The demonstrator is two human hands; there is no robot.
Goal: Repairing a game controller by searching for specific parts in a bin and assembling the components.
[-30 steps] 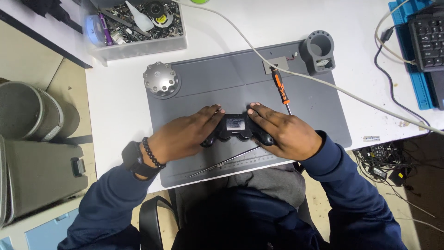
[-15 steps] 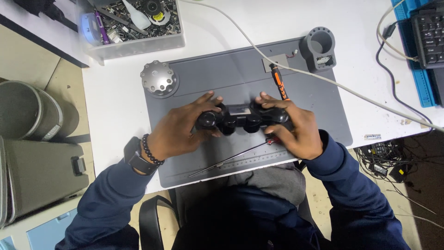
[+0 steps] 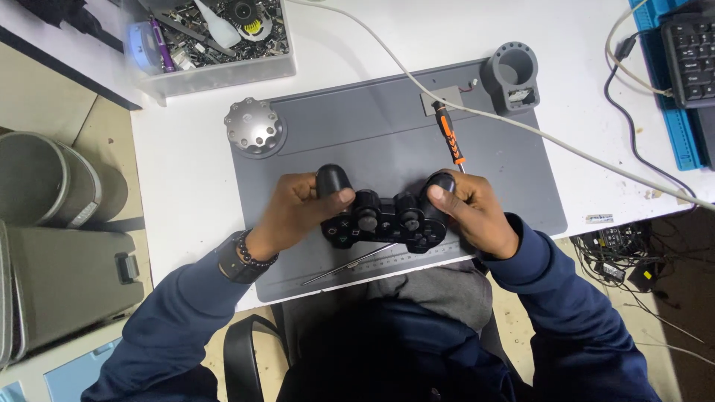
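Black and held face up, the game controller sits just above the grey mat on the white worktop, left hand and right hand each wrapped around a grip (thumbs on top), an orange-handled screwdriver lying just beyond.

A white desk fills the upper part of the view, lit evenly from above. A grey work mat lies across its front edge. To the left, beige floor shows, with grey cylindrical bins and a grey case standing on it. Below the desk's right edge, tangled black cables lie on dark floor. A black chair sits at the desk's front.
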